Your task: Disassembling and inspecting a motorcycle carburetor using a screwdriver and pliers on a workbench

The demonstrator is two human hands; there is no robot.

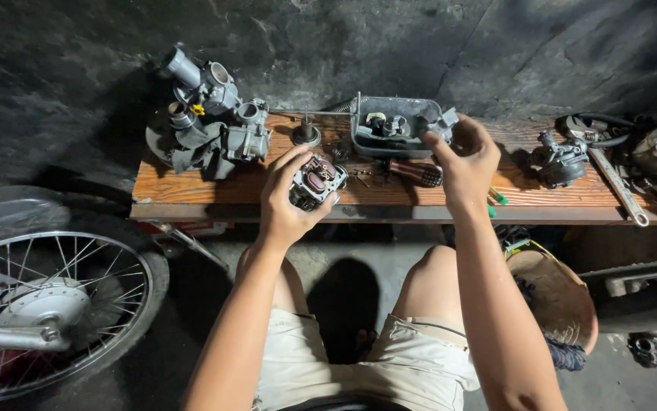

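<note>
My left hand (287, 199) grips a grey carburetor body (315, 181) with its open side up, showing a reddish-brown float inside, just above the front edge of the wooden bench (191, 190). My right hand (467, 156) is raised at the rim of a grey plastic tray (360, 141) of small parts, fingertips pinched around a small grey piece (447, 118); what it is I cannot tell. A screwdriver with a dark ribbed handle (417, 173) lies on the bench between my hands.
A cluster of grey carburetors (210, 114) stands at the bench's left. Another carburetor (561, 161), a long wrench (620, 188) and more parts lie at right. A spoked motorcycle wheel (47, 304) is on the floor at left, a round wooden stool (557, 297) at right.
</note>
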